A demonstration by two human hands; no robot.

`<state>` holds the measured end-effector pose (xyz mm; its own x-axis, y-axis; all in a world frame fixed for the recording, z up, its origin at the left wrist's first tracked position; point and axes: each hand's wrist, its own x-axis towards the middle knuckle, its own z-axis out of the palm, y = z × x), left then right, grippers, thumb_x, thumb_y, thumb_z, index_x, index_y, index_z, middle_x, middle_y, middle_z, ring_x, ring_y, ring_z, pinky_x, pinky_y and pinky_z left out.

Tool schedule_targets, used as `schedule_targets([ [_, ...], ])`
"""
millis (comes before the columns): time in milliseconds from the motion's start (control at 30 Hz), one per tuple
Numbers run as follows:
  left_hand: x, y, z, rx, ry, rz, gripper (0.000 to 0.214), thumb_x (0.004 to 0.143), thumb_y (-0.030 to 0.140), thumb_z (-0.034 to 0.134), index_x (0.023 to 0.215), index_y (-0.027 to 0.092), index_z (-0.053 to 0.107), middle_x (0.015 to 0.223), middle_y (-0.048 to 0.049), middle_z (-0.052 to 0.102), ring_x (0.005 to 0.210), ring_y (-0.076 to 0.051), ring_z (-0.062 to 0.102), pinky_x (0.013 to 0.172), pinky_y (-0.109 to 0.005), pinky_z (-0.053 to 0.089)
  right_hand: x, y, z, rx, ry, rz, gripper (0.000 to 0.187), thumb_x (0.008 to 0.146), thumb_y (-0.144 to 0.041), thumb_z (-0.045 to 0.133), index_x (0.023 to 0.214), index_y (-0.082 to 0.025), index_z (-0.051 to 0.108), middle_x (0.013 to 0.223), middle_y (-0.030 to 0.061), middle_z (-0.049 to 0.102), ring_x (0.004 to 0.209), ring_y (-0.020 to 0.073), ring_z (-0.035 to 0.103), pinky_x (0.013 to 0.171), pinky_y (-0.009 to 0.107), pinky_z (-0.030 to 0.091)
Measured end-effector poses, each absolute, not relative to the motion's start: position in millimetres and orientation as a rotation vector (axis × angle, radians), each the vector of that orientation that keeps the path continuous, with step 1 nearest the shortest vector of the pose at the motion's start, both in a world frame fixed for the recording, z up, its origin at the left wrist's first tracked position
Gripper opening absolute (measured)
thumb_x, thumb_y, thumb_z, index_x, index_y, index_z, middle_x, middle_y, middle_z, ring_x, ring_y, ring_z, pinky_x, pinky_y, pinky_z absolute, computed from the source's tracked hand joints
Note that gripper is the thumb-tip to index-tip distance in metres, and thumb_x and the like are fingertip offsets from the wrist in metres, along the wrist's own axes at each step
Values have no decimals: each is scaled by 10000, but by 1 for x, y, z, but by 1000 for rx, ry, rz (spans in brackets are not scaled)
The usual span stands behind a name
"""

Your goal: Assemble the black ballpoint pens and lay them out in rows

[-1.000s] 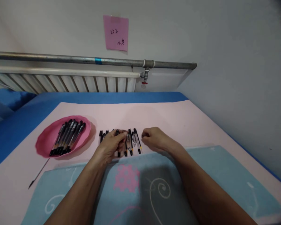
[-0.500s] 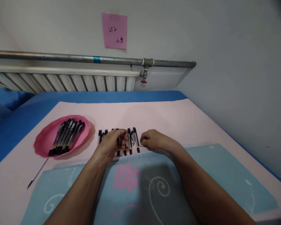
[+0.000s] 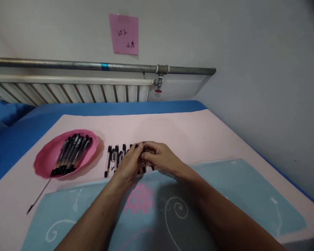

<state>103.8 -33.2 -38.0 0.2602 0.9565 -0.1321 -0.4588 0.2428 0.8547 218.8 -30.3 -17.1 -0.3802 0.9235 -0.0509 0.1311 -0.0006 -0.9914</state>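
My left hand (image 3: 131,161) is closed, with a small black end showing by its thumb; this looks like part of a pen (image 3: 136,145). Fingertips of my right hand (image 3: 158,156) are pinched together and touch the left hand's fingers. What the right hand holds is hidden. Under and beside both hands lies a row of black-capped pens (image 3: 108,161), set roughly side by side with clear pen parts (image 3: 113,156) between them. My hands cover the middle and right of this row.
At the left, a pink oval dish (image 3: 43,162) holds several black pens (image 3: 73,153). A thin pen refill (image 3: 38,198) lies in front of it. A light blue patterned cloth (image 3: 240,195) covers the near side of the pink surface (image 3: 183,129). Behind stand a radiator (image 3: 94,92) and pipe (image 3: 75,65).
My right hand has moved left from the row's right end and now meets my left hand. More pens at the left of the row show. The view has shifted slightly.
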Motion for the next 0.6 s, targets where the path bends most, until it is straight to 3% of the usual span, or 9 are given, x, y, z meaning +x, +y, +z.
schedule_targets([
  [167, 103, -33, -39, 807, 785, 1086, 366, 794, 407, 499, 1045, 152, 572, 1082, -116, 595, 1016, -218, 538, 848, -347, 409, 221, -24, -20, -1186, -1629, 1323, 206, 720, -173, 488, 889, -176, 606, 697, -17, 581, 606, 83, 520, 535, 183, 413],
  [333, 79, -18, -34, 892, 1000, 1248, 391, 780, 420, 513, 1075, 169, 556, 1168, -121, 549, 1056, -226, 520, 869, -362, 402, 248, -6, -26, -1550, -1488, 1111, 104, 685, -173, 499, 725, -139, 589, 526, -26, 522, 466, 77, 463, 435, 181, 350],
  [467, 49, -4, -21, 836, 1096, 1391, 333, 759, 379, 534, 977, 130, 576, 1038, -124, 602, 894, -211, 591, 750, -340, 461, 263, 4, -41, -1740, -1582, 1111, 98, 649, -139, 492, 615, -134, 584, 462, -6, 521, 451, 92, 475, 427, 190, 330],
  [600, 23, 2, -9, 762, 1188, 1514, 227, 751, 324, 533, 870, 136, 584, 877, -75, 629, 748, -163, 606, 633, -274, 474, 263, 8, -56, -1821, -1673, 999, 104, 628, -144, 541, 702, -151, 615, 536, 5, 580, 500, 99, 505, 444, 187, 326],
])
